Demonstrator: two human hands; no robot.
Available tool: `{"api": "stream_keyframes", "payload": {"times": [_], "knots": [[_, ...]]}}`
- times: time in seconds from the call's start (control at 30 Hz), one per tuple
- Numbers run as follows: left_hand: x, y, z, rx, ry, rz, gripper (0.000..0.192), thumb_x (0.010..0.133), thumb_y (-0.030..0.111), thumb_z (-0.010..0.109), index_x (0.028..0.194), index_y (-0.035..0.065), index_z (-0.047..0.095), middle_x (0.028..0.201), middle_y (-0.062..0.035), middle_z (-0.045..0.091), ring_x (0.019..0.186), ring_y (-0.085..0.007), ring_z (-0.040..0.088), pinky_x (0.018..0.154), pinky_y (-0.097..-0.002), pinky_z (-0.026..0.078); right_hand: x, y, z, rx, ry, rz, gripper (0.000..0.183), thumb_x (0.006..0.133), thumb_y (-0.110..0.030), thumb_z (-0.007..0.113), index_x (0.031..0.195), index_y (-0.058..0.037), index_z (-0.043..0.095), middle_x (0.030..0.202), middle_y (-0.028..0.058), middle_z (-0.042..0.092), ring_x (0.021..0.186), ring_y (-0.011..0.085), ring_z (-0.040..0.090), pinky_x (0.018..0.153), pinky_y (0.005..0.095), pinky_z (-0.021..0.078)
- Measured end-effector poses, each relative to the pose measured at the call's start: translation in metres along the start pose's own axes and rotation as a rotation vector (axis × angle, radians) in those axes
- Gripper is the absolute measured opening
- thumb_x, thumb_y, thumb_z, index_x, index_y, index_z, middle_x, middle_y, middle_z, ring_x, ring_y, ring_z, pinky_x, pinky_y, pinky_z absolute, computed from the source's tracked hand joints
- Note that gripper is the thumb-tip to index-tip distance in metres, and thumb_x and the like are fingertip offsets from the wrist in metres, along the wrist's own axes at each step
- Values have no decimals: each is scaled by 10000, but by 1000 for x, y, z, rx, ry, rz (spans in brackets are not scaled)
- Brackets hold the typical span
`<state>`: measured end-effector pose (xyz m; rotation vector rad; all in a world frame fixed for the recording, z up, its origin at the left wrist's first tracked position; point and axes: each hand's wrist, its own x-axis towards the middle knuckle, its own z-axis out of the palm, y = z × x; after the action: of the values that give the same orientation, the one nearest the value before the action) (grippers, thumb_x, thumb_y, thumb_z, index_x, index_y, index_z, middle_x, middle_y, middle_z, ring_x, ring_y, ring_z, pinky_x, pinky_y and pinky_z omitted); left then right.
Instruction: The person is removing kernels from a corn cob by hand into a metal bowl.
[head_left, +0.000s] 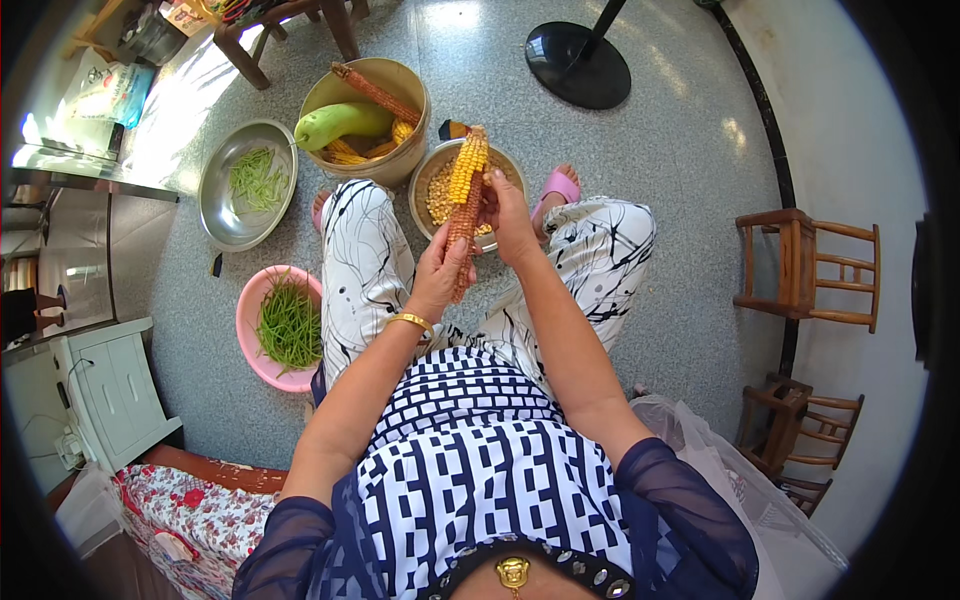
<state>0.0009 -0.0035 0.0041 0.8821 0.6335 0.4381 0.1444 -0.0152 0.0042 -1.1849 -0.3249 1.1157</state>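
Observation:
My left hand (437, 271) grips the lower, bare end of a partly shelled corn cob (464, 214). The cob is tilted, its far end still bearing rows of yellow kernels (470, 159). Against the cob's right side, my right hand (510, 217) has its thumb by the edge of the kernel rows; its other fingers are partly hidden behind the cob. Directly below is a metal bowl (417, 184) with loose corn kernels (437, 201) in it, partly covered by the hands and cob.
Beyond my left knee stands a bucket (394, 166) holding a green gourd (346, 123), a bare cob (379, 94) and corn ears (403, 131). A steel basin (217, 221) and pink basin (251, 349) hold green vegetable pieces. A black stand base (574, 71) and wooden chairs (801, 262) surround the floor.

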Motion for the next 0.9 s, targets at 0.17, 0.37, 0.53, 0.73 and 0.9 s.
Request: {"api": "stream_keyframes", "payload": {"times": [0.17, 0.37, 0.53, 0.73, 0.9], "knots": [[-2, -4, 1, 187, 12, 49, 525, 914, 310, 487, 1352, 91, 299, 906, -35, 545, 602, -70, 504, 537, -189, 425, -5, -9, 6, 67, 68, 54, 407, 885, -465, 484, 824, -72, 573, 670, -23, 538, 551, 57, 461, 469, 198, 339], [0, -4, 1, 127, -7, 46, 544, 920, 283, 479, 1366, 57, 264, 879, -40, 556, 590, -77, 508, 516, -196, 426, 1, 4, -8, -90, 8, 4, 393, 870, -457, 514, 913, -75, 593, 741, -40, 560, 614, 40, 472, 523, 188, 355], [0, -1, 2, 52, -1, 7, 501, 925, 292, 467, 1337, 61, 302, 879, -46, 557, 579, -80, 507, 512, -195, 425, 5, 9, -11, -172, -9, -56, 334, 906, -387, 487, 858, -71, 584, 662, -48, 517, 556, 39, 436, 488, 187, 340], [0, 0, 0, -18, -20, -43, 481, 926, 308, 459, 1331, 90, 319, 902, -49, 555, 591, -77, 519, 496, -184, 424, 4, 11, -10, -178, 39, -43, 293, 928, -314, 461, 840, -60, 577, 650, -37, 526, 522, 42, 438, 457, 193, 351], [1, -1, -2, -14, -12, -42, 458, 927, 303, 458, 1310, 83, 340, 918, -46, 558, 598, -75, 524, 507, -186, 433, 8, 9, -12, -196, 125, -16, 263, 916, -270, 481, 860, -38, 593, 665, -14, 551, 531, 62, 481, 464, 206, 379]]}}
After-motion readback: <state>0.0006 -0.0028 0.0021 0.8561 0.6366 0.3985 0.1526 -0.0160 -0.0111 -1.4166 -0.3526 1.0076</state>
